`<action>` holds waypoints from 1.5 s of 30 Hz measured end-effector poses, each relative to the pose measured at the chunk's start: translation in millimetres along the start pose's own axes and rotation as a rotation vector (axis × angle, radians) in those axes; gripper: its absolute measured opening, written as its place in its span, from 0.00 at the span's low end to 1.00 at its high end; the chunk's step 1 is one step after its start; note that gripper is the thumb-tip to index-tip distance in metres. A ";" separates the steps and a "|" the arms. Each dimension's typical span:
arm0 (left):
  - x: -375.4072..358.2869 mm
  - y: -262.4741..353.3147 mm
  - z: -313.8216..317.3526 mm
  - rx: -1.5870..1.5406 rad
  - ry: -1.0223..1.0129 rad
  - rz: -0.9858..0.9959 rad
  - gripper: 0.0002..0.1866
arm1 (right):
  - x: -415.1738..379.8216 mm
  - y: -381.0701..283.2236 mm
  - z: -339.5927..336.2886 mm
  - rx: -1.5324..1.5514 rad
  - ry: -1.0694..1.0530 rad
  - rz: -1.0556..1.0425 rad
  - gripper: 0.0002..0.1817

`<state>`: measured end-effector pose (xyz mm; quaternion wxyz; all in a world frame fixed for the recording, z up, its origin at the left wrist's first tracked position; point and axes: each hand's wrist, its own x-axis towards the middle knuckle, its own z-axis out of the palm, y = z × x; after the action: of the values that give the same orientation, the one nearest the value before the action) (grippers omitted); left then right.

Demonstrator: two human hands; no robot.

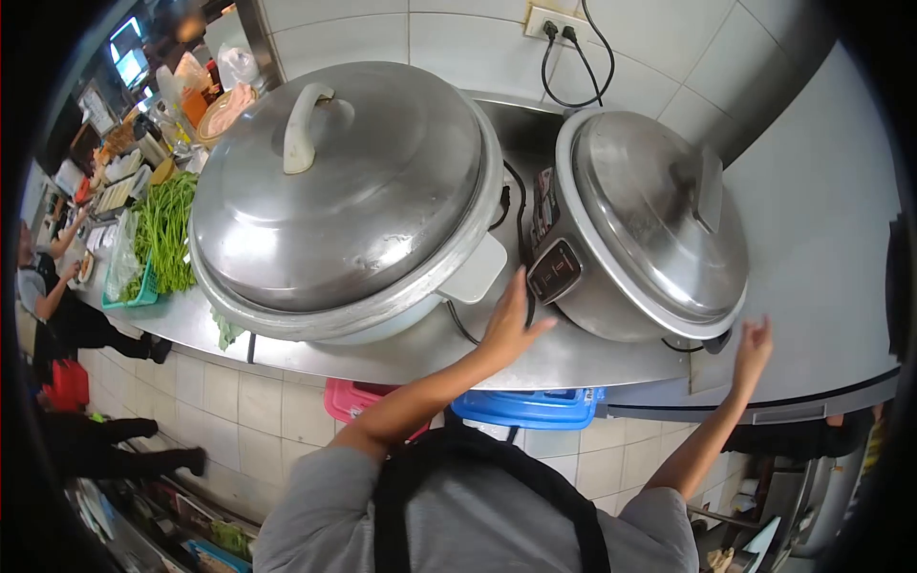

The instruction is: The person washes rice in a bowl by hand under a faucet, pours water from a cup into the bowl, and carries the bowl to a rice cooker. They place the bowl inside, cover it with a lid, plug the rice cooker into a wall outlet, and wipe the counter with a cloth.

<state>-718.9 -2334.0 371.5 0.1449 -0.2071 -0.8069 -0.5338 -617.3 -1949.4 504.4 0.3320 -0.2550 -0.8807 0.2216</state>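
Note:
Two lidded cookers stand side by side on a steel counter (pixel 611 368). The larger cooker (pixel 353 181) on the left has a domed metal lid with a pale handle. On the right, the smaller cooker (pixel 659 220) has its lid on and a dark control panel facing front. My left hand (pixel 509 325) is between the two, near the larger one's side handle and the panel, fingers apart and holding nothing. Beyond the smaller cooker's lower right edge, my right hand (pixel 755 346) is raised with its fingers curled; whether they hold anything cannot be made out.
Leafy greens (pixel 167 224) fill a teal basket (pixel 143 286) at the left. A blue container (pixel 530 408) and a pink container (pixel 349 399) sit below the counter edge. Black cords run to a wall outlet (pixel 557 24). Another person (pixel 53 296) stands at the far left.

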 end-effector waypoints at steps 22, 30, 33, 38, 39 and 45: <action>-95.2 -34.1 -220.8 0.449 0.776 -0.463 0.13 | 221.0 -361.6 292.3 -0.194 -0.719 -0.458 0.11; -95.8 -16.4 -246.2 0.799 0.456 -0.608 0.28 | 217.3 -370.1 304.4 -0.230 -0.424 -0.299 0.11; -134.9 1.9 -238.9 0.477 0.530 -0.589 0.29 | 215.6 -360.7 312.6 -0.291 -0.096 -0.432 0.10; -226.6 10.2 -223.9 0.033 0.281 -0.818 0.25 | 227.4 -337.8 281.2 -0.206 -0.700 -0.506 0.10; -232.9 15.5 -219.8 -0.220 0.304 -0.941 0.24 | 224.2 -329.1 268.8 -0.036 -0.827 -0.434 0.11; -248.8 0.7 -214.3 -0.179 0.295 -0.979 0.23 | 235.3 -309.7 250.2 -0.007 -1.013 -0.753 0.06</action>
<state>-498.8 -2575.9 342.0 -0.0280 0.2605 -0.7315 -0.6295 -1038.3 -2103.4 618.3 -0.0718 0.2078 -0.9587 0.1801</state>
